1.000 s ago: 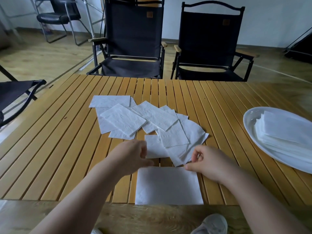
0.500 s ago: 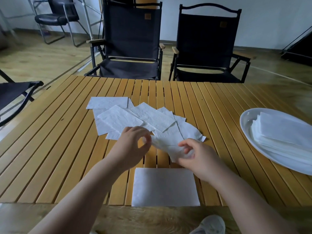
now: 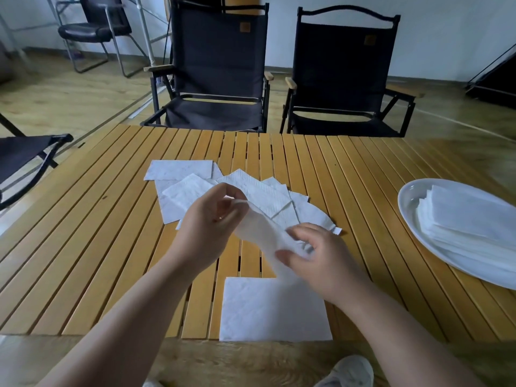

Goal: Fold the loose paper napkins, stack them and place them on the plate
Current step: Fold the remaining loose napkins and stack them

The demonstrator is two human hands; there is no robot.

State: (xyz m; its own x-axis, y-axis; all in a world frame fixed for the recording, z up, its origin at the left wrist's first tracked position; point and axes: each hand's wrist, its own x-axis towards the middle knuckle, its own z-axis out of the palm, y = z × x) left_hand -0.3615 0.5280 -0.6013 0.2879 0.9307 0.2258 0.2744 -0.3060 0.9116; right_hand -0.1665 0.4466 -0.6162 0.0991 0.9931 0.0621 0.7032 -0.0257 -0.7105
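Observation:
Both hands hold one white paper napkin (image 3: 259, 233) lifted above the slatted table. My left hand (image 3: 209, 224) pinches its upper end and my right hand (image 3: 315, 252) pinches its lower end. Behind them several loose napkins (image 3: 181, 174) lie spread in an overlapping pile. A folded napkin (image 3: 273, 311) lies flat at the near table edge, under my hands. At the right, a white oval plate (image 3: 407, 202) carries a stack of folded napkins (image 3: 469, 216).
The wooden slatted table (image 3: 83, 233) fills the view. Two black folding chairs (image 3: 220, 79) stand at its far side, and part of another chair (image 3: 25, 155) is at the left. A white shoe (image 3: 349, 372) shows below the near edge.
My hands moved from the folded napkin near the edge to the loose pile, picked one napkin out and lifted it between them.

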